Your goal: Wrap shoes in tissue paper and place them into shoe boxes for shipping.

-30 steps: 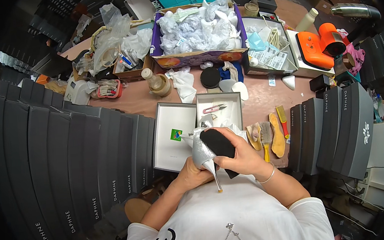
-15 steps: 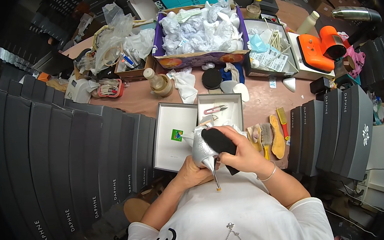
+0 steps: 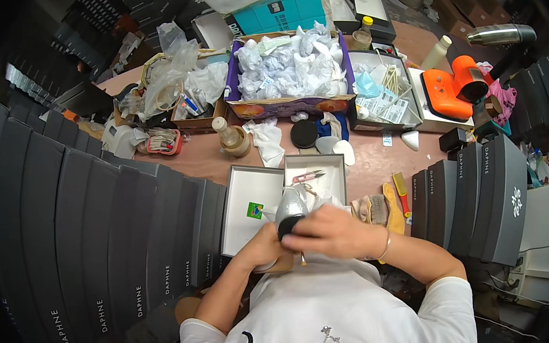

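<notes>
In front of my chest a silver high-heeled shoe (image 3: 293, 202) is gripped by my left hand (image 3: 263, 247), its thin heel pointing down toward me. My right hand (image 3: 333, 233), slightly blurred, holds a black pad (image 3: 288, 225) against the shoe; part of the shoe is hidden behind this hand. Just beyond lie an open white-lined box (image 3: 332, 170) and its lid (image 3: 240, 191), side by side. Pink-handled thread snips (image 3: 307, 176) rest in the box. A green sticker (image 3: 255, 210) shows on the lid.
Stacked dark shoe boxes (image 3: 90, 233) wall the left, with more boxes (image 3: 470, 203) at right. Brushes (image 3: 392, 207) lie right of the open box. Behind stand a glue jar (image 3: 235, 141), a purple carton (image 3: 288, 107) of crumpled paper and an orange device (image 3: 447, 97).
My right hand has swung the black pad across the shoe toward the left, and now covers more of it. The shoe has turned slightly, its heel now mostly hidden. The view has tilted upward.
</notes>
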A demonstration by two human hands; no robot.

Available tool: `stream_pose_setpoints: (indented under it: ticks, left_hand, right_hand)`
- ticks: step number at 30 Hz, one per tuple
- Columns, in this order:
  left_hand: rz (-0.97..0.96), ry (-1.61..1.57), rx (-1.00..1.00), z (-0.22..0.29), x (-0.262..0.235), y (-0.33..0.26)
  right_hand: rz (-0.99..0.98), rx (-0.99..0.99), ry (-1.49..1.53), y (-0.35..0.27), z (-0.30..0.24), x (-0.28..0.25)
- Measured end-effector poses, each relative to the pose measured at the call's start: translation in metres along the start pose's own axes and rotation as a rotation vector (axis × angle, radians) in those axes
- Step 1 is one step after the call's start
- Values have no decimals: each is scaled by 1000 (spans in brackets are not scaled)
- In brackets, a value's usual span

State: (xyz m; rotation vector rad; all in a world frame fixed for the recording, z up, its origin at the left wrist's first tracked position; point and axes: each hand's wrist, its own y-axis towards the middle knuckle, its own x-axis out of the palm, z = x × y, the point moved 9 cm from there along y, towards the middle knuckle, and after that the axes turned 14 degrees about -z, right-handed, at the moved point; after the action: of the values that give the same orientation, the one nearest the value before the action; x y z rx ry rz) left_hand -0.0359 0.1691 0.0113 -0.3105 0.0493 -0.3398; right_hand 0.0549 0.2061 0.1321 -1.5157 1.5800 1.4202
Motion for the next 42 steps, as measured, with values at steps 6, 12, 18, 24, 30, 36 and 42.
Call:
stream_pose_setpoints:
  ticks: [6,12,18,24,30,36,42]
  left_hand:
    - [-65,68,-232,-19,-9,-3]
    - [6,-354,-211,-27,-16,-9]
    - [137,-795,283,-11,-29,-3]
    - [348,-1110,363,-36,-34,2]
    - [366,-1216,372,-42,-59,16]
    - [317,-1273,484,-39,-79,6]
    - [326,-1360,382,-47,-63,20]
  right_hand:
    - [-46,62,-71,-3,45,0]
    - [-114,274,-158,-9,100,11]
    - [208,514,181,29,47,30]
    - [-27,423,126,24,10,73]
    - [-363,270,633,-16,-2,73]
    - [-15,699,788,-75,50,11]
    - [347,1056,473,-162,136,52]
